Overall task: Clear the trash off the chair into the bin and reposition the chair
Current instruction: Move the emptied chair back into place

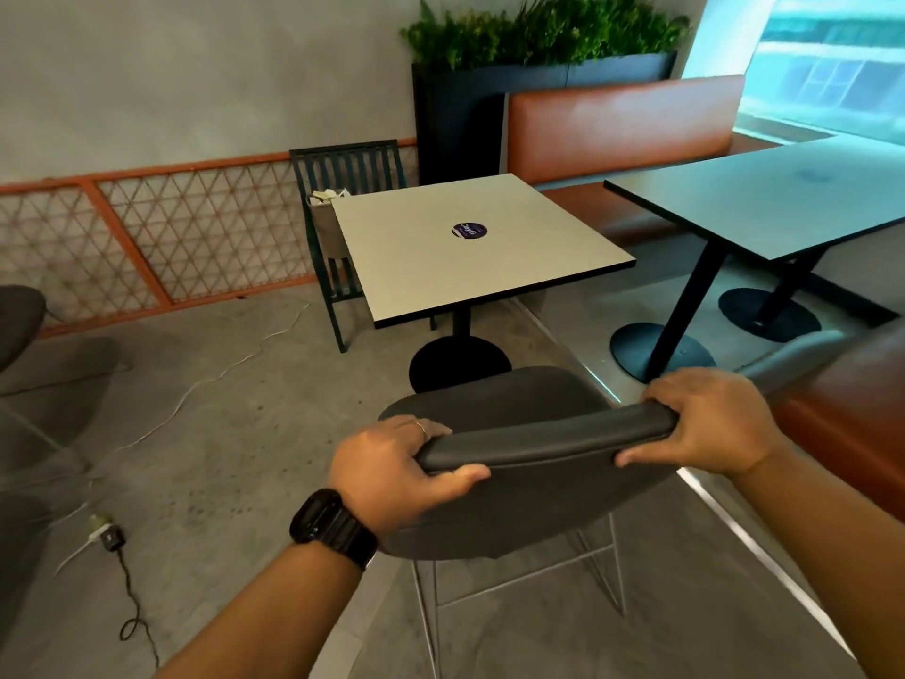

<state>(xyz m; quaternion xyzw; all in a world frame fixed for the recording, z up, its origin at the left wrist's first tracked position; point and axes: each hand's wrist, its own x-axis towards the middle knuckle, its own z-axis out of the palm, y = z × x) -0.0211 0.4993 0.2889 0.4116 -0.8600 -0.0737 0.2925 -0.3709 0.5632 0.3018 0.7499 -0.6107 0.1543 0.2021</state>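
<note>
A dark grey padded chair (509, 507) on thin metal legs stands right in front of me, its seat bare and facing the white square table (470, 252). My left hand (392, 463) grips the left end of the backrest's top edge, thumb on the near side. My right hand (705, 419) grips the right end in the same way. On the far side of the table a dark slatted chair (343, 169) carries a paper bag (325, 223) with crumpled paper showing at its top. No bin is in view.
A dark table (783, 198) on round bases stands to the right, beside an orange bench (622, 125) and a planter (538, 36). White and black cables with a plug (105, 534) lie on the concrete floor at left. Another grey chair (19, 321) sits at the left edge.
</note>
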